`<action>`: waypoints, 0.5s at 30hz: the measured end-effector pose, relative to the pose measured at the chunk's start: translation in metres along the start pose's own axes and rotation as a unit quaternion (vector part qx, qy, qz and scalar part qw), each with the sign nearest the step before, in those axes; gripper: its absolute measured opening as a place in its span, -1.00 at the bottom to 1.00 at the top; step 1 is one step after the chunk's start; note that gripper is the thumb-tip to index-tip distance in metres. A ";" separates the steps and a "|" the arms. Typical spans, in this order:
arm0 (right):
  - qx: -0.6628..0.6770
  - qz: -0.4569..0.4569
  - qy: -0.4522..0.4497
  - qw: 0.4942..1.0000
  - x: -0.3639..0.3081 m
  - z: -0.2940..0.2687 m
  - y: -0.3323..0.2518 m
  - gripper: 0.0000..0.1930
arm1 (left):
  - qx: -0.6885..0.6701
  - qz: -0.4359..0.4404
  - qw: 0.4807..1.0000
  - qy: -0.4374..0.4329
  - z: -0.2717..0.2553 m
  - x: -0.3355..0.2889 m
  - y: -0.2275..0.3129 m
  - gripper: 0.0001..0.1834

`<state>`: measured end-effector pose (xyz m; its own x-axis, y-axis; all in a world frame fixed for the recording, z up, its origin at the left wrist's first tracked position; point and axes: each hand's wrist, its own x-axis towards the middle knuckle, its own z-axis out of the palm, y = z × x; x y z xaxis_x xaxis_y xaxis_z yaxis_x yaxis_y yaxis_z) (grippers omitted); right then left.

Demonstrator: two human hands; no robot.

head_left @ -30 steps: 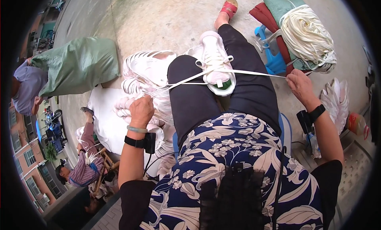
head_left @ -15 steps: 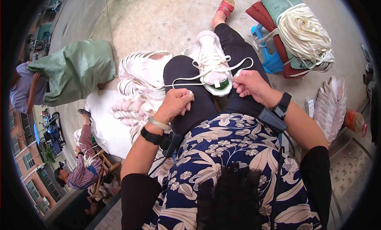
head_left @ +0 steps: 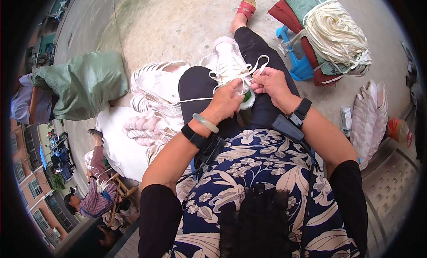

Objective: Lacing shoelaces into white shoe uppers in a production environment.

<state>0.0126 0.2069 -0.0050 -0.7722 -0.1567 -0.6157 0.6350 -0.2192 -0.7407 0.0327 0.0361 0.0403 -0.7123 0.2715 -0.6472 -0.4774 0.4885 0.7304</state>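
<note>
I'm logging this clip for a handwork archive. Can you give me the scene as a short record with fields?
Setting: outdoors, concrete ground
Left hand: rests on the white shoe on the lap, fingers at its heel end
Right hand: pinches the white lace beside the shoe
Wrists: black bands, green bangle on the left
Left of the knees: pile of white shoe uppers, green sack
Upper right: bundle of white cord on a blue stool

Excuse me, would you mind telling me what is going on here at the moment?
A seated person is lacing a white shoe that rests on their lap. The left hand steadies the shoe near its heel, while the right hand pinches the white lace beside it. More white shoes lie piled to their left, and a bundle of cord sits ahead on the right.
</note>
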 end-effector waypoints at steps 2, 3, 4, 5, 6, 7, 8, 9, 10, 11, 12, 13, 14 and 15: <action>-0.004 -0.006 -0.003 1.000 0.003 -0.001 0.001 -0.90 | -0.001 -0.002 1.000 0.007 0.000 0.001 -0.002 -0.43; -0.011 -0.013 -0.006 1.000 0.005 -0.001 0.002 -0.90 | 0.004 0.000 1.000 0.004 0.000 0.001 -0.001 -0.42; -0.009 -0.013 -0.005 1.000 0.007 -0.001 0.003 -0.90 | 0.008 0.002 1.000 0.002 0.000 0.001 0.000 -0.41; 0.002 -0.025 0.009 1.000 0.008 0.001 0.005 -0.92 | 0.010 0.001 1.000 0.001 0.001 0.000 0.002 -0.41; 0.013 -0.038 0.023 0.999 0.010 0.002 0.007 -0.93 | 0.004 0.002 1.000 0.001 0.001 0.000 0.004 -0.41; 0.014 -0.038 0.023 0.999 0.011 0.002 0.008 -0.93 | -0.002 0.003 1.000 0.001 0.001 -0.001 0.005 -0.41; 0.014 -0.042 0.027 0.999 0.012 0.002 0.009 -0.93 | -0.001 0.003 1.000 0.001 0.001 0.000 0.004 -0.41; 0.014 -0.045 0.032 0.998 0.013 0.003 0.010 -0.93 | -0.002 0.003 1.000 0.002 0.001 0.001 0.003 -0.40; 0.015 -0.045 0.032 0.998 0.014 0.003 0.011 -0.93 | -0.004 0.002 1.000 0.003 0.001 0.001 0.002 -0.40; 0.018 -0.051 0.033 0.998 0.014 0.003 0.013 -0.94 | -0.003 0.003 1.000 0.003 0.001 0.001 0.001 -0.40; 0.021 -0.056 0.035 0.998 0.014 0.004 0.013 -0.94 | 0.001 0.005 1.000 0.003 0.001 0.001 0.001 -0.40; 0.022 -0.056 0.035 0.998 0.014 0.004 0.013 -0.94 | 0.004 0.007 1.000 0.003 0.001 0.001 0.000 -0.40; 0.003 -0.055 0.029 0.998 0.014 0.003 0.013 -0.92 | 0.005 0.008 1.000 0.003 0.001 0.002 -0.001 -0.40; -0.016 -0.054 0.022 0.998 0.014 0.004 0.013 -0.90 | 0.006 0.009 1.000 0.005 0.000 0.003 -0.003 -0.40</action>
<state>0.0103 0.1985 -0.0221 -0.8356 -0.0910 -0.5417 0.5482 -0.2009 -0.8119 0.0322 0.0358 0.0365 -0.7259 0.2732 -0.6313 -0.4577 0.4933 0.7397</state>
